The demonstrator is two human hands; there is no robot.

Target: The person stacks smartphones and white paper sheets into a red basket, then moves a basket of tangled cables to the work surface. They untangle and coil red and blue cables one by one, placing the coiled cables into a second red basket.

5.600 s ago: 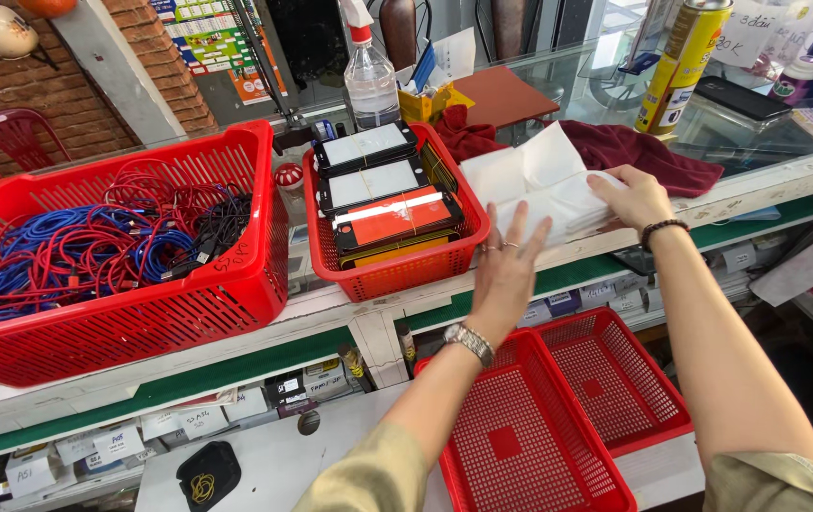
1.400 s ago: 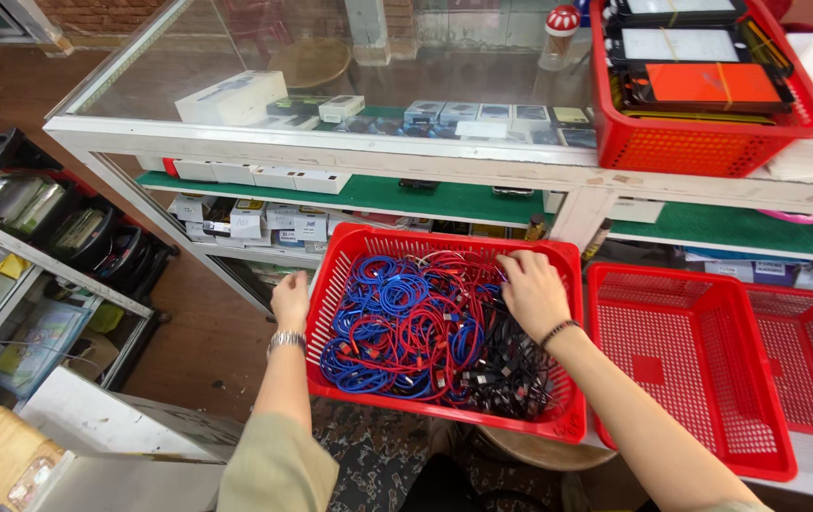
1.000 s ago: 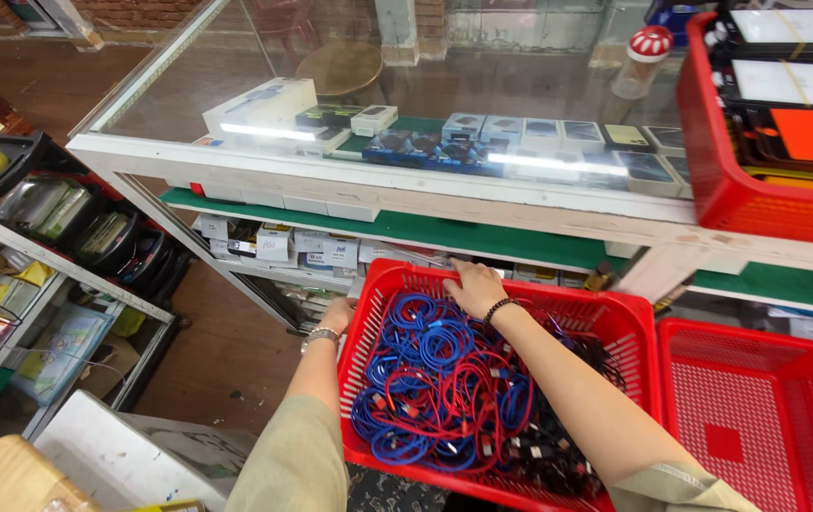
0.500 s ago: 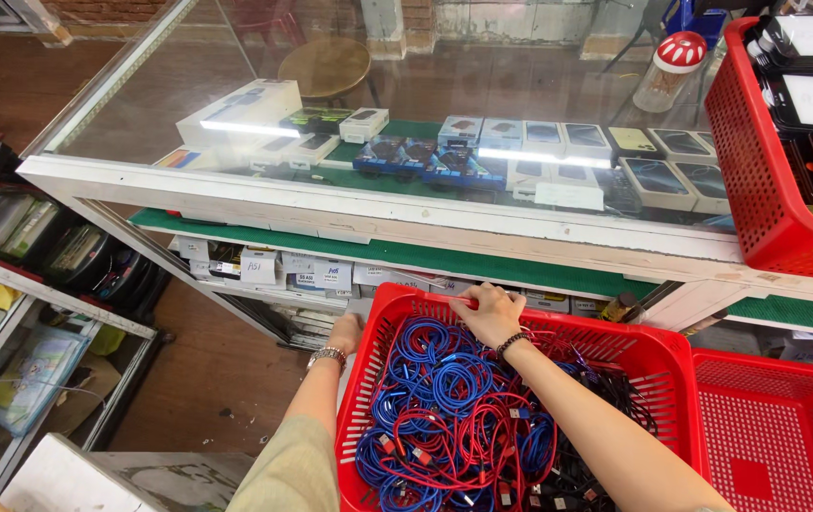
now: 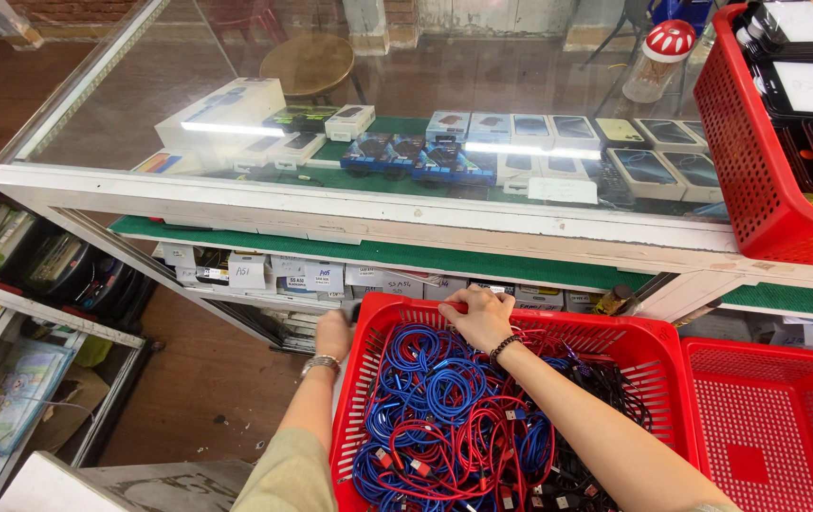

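Note:
A red plastic basket (image 5: 615,334) full of coiled blue, red and black cables (image 5: 444,408) sits low in front of me. My right hand (image 5: 478,315) grips its far rim, with a dark bead bracelet on the wrist. My left hand (image 5: 332,334), with a watch on the wrist, holds the basket's left outer side near the far corner. Both arms reach forward from the bottom of the view.
A glass display counter (image 5: 378,204) with boxed goods stands just beyond the basket, shelves of small boxes (image 5: 307,275) beneath it. An empty red basket (image 5: 776,417) lies to the right. Another red basket (image 5: 767,190) with flat boxes rests on the counter top right. Shelving (image 5: 18,284) stands at left.
The cable basket was on the counter; it now sits low in front of it. Both hands stay on its far rim and left side, and the view has closed in toward the counter.

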